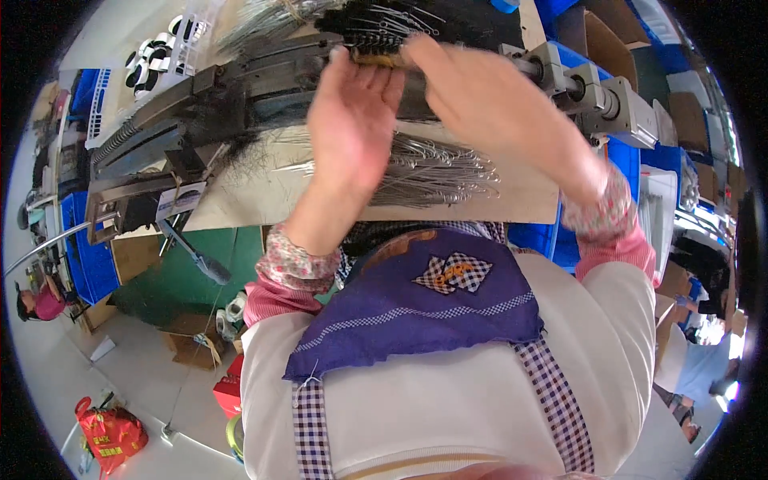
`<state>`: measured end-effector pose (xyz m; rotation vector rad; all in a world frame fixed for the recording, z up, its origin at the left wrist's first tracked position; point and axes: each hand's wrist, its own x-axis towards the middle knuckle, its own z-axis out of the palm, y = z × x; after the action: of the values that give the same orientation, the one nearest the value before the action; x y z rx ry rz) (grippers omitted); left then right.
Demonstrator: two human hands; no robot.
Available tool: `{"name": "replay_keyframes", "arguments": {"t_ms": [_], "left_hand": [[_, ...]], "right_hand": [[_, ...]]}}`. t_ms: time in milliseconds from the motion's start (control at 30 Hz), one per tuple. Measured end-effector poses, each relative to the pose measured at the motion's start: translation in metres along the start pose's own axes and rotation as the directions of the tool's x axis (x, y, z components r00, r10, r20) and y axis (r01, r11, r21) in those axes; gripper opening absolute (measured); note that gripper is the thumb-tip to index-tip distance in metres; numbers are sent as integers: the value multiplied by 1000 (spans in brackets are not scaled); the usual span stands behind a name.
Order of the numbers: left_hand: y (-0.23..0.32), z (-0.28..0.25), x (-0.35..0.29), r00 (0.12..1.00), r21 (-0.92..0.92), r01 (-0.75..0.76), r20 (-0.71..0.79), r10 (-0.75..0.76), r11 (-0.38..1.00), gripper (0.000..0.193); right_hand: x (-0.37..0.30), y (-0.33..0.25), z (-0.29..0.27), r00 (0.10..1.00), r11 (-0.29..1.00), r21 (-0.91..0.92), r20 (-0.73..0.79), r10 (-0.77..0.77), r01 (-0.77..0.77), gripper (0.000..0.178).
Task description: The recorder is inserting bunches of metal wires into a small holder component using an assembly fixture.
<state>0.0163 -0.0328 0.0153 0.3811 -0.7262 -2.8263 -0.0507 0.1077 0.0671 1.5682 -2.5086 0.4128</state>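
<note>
My left hand point(352, 116) is turned palm up at the machine bed, its thumb apart from its stretched fingers. A narrow yellowish-brown strip point(376, 60) lies at those fingertips; I cannot make out what it is. My right hand point(472, 84), partly blurred, comes in from the right with its fingers pressed together by the strip's right end. What sits between these fingers is hidden. Just beyond both hands are dark bristles point(368, 38) and several loop-ended wires point(400, 20). A pile of thin metal wires with looped ends point(432, 172) lies on the table nearer to me.
The long dark metal machine point(272, 92) crosses the wooden table point(512, 196), with metal shaft blocks point(576, 84) at its right. A clear plastic basket point(188, 40) and black-and-white rolls point(152, 64) are at far left. Blue bins point(84, 248) and cardboard boxes point(612, 48) flank the table.
</note>
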Motion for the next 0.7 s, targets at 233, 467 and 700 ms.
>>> {"name": "replay_keyframes", "arguments": {"t_ms": [233,467,700], "left_hand": [[-45,-19,-14,1000,233,-22,-8,24,972,28],[51,-73,-111,853,886,-450,463,241,-110,72],[198,-240,-219,285,491,857,-205,936,-153,84]], "right_hand": [[-61,2,93,961,994,106,268,-68,40,15],[-52,6,96,973,977,182,179,-148,116,17],[-76,23,30,993,875,477,-38,111,-80,24]]}}
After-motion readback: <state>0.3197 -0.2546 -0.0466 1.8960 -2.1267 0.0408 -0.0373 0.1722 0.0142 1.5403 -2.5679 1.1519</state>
